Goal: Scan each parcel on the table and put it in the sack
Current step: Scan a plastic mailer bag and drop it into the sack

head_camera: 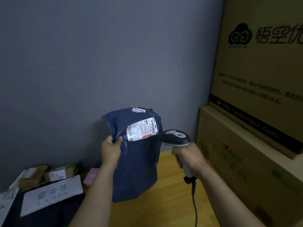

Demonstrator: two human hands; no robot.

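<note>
Dark-blue plastic mailer parcel (136,161) is held upright above the yellow wooden surface (172,202), pinched at its edge by the left hand (110,149). A grey handheld scanner (176,138) is gripped by the right hand (188,155), its red beam falling on the white label (141,131). Several cardboard and white parcels (52,174) remain unscanned at left; no sack is visible.

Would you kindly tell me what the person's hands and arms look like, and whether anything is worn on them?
The left forearm and right forearm are bare to the frame's edge; no sleeve shows. The left hand and right hand wear no gloves, and no ring, watch or bracelet is visible.
</note>
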